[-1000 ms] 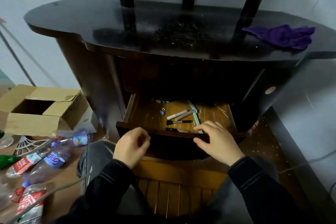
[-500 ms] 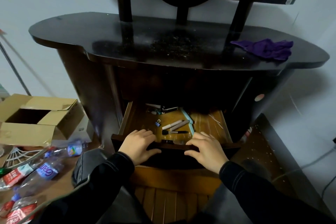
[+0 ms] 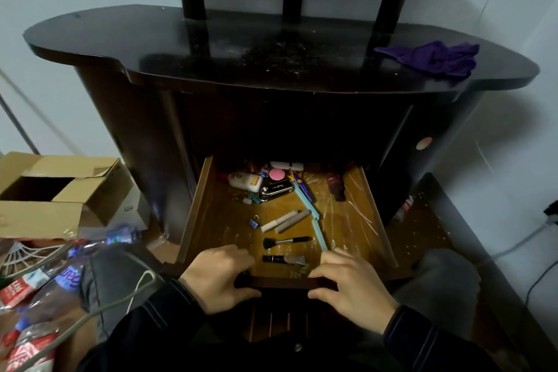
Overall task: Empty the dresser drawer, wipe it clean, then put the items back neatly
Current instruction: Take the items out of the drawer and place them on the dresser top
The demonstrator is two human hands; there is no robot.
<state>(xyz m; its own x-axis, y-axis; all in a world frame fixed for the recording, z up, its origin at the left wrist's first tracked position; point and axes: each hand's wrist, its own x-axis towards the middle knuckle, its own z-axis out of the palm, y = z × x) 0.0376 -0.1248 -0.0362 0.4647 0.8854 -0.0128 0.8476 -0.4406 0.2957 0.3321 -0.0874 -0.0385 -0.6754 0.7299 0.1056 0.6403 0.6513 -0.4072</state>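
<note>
1. Both my left hand [image 3: 216, 276] and right hand [image 3: 347, 281] grip the near front edge of the drawer [image 3: 197, 214], fingers curled over the top and thumbs underneath.
2. The drawer is open toward me. At the near end are one black tube [image 3: 273, 258] and one makeup brush [image 3: 285, 241]. Past those are two beige sticks [image 3: 283, 220], with one blue binder clip [image 3: 254, 223] just left of them.
3. At the far end, all jumbled, are one white bottle [image 3: 244, 181], one black case [image 3: 276, 189] and one pink disc [image 3: 277, 174].
4. On the floor to the left are crushed plastic bottles [image 3: 60, 275] (can't count them) and one open cardboard box [image 3: 57, 190].
5. Farthest back, one purple cloth [image 3: 434, 57] lies on the right of the dresser top [image 3: 151, 48].
</note>
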